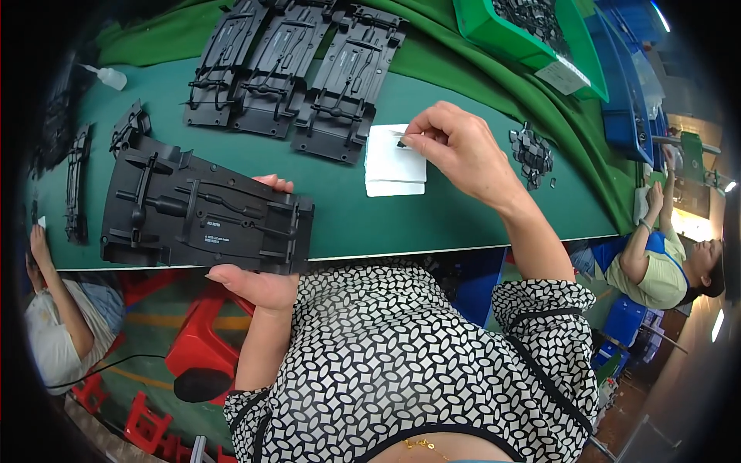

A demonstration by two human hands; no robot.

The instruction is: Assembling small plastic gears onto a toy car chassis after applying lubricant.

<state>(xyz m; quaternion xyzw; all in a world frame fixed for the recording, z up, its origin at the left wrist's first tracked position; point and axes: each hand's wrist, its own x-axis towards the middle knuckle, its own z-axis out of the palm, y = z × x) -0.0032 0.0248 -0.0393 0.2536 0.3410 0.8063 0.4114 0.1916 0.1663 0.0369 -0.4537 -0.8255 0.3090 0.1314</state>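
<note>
My left hand (261,288) is closed round the near right end of a black plastic model-car chassis (174,231). The thumb lies along its near edge, and fingertips show past the far edge. Moulded shafts and brackets stand out on the face turned up. Right of it, my right hand (467,150) pinches a small black piece between thumb and fingertips. The fingers hover over or touch a white pad (395,176) of what looks like stacked sheets; I cannot tell which. Part of the small piece is hidden by the fingers.
Several similar black chassis (347,85) lie along the table's far side. A heap of small dark pieces (531,154) sits at right, below a green bin (540,46). More black parts (77,185) and a white bottle (110,77) are at left. Other people sit at both sides.
</note>
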